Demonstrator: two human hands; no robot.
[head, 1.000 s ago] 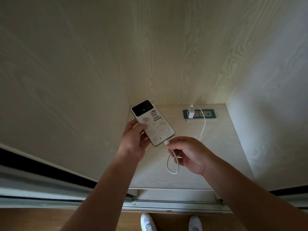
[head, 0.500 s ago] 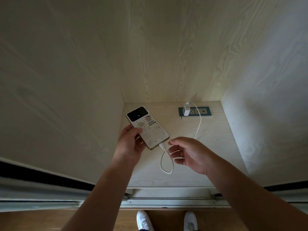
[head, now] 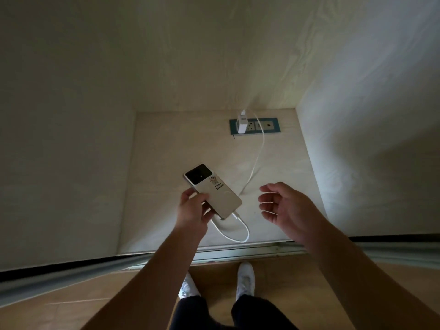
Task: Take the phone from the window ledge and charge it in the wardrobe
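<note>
A white phone (head: 214, 192) with a black camera block and stickers on its back is held face down by my left hand (head: 194, 211), low over the wardrobe floor (head: 281, 177). A white cable (head: 256, 160) is plugged into the phone's near end, loops toward the front edge and runs back to a white charger (head: 242, 125) in a blue-framed socket strip (head: 267, 126) at the rear. My right hand (head: 283, 206) hovers to the right of the phone, fingers apart, holding nothing.
Pale wood walls enclose the wardrobe compartment on the left (head: 66, 163), back and right (head: 369, 151). A metal sliding-door track (head: 250, 250) runs along the front. My white shoes (head: 245, 278) stand on the wooden floor below.
My right hand has let go of the cable plug and drawn away to the right, open. The phone, now plugged in, has been lowered toward the wardrobe floor by my left hand.
</note>
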